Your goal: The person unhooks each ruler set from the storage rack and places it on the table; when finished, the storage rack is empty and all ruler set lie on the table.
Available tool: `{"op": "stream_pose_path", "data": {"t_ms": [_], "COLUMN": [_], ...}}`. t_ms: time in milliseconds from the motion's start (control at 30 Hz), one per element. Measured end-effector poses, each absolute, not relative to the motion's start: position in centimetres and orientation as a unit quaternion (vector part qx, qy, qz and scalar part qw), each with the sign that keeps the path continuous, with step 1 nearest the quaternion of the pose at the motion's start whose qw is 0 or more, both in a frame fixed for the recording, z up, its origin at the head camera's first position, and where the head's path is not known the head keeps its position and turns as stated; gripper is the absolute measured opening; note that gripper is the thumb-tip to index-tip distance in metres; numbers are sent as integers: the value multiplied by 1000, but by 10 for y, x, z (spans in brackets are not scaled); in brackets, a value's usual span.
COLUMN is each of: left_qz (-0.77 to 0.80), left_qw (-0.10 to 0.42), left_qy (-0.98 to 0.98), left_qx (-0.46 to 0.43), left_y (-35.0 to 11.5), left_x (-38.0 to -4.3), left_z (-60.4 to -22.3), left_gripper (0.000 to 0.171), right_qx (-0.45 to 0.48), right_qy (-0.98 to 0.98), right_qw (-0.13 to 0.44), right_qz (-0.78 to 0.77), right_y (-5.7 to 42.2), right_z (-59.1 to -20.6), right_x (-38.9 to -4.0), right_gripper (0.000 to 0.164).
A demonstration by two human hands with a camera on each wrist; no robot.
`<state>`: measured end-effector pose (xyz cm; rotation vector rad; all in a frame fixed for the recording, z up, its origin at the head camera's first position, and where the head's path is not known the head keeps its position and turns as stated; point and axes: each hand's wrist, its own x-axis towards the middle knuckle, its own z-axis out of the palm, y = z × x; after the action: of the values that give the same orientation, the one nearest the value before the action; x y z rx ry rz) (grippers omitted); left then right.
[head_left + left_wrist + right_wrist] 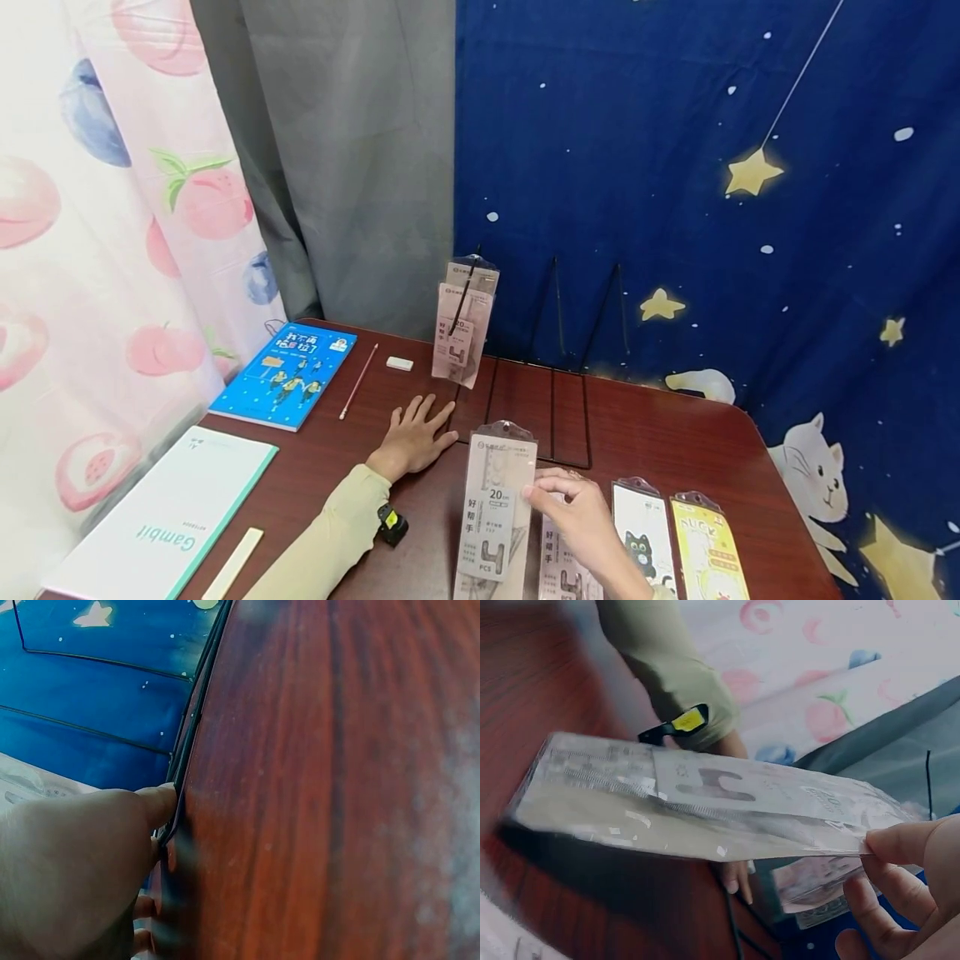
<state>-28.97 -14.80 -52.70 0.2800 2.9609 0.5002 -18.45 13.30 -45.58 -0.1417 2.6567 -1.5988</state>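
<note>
My right hand (pixel 577 512) pinches the right edge of a clear-packaged ruler set (pixel 497 500), marked 20 cm and 4 PCS, with thumb and fingers. The packet is raised over the table's front, its hang hole at the top. Seen by the right wrist camera, the thumb lies on the packet's (pixel 705 787) edge. My left hand (pixel 412 437) rests on the table, fingers spread, at the left of a black wire display rack (pixel 552 417). In the left wrist view its thumb touches the rack's base wire (pixel 189 727). Ruler packets (pixel 459 358) hang from the rack's left prong.
Another ruler packet (pixel 551 554) lies beneath my right hand; a black-cat packet (pixel 633 525) and a yellow packet (pixel 705 542) lie right of it. At left are a blue book (pixel 288 375), white notebook (pixel 165 500), pencil (pixel 360 379), eraser (pixel 400 363) and cream strip (pixel 234 562).
</note>
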Motion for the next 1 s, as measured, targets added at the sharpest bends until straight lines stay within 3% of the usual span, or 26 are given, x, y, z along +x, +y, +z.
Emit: {"op": "stream_pose_path", "data": {"t_ms": [233, 300, 1000], "left_qz": [162, 163, 173], "left_qw": [61, 62, 53], "left_qy": [981, 980, 979], "left_qx": [93, 93, 92], "left_y": [-148, -148, -149], "left_x": [-291, -290, -291], "left_z": [-528, -528, -534], "left_gripper": [60, 60, 60], "right_qx": [-107, -115, -150], "right_qy": [914, 923, 956], "right_qw": [-143, -165, -188], "right_qz": [-366, -327, -170], "right_y": [129, 129, 124], "right_z": [-482, -489, -515], "right_x": [-186, -187, -191], "right_gripper": [9, 9, 19]}}
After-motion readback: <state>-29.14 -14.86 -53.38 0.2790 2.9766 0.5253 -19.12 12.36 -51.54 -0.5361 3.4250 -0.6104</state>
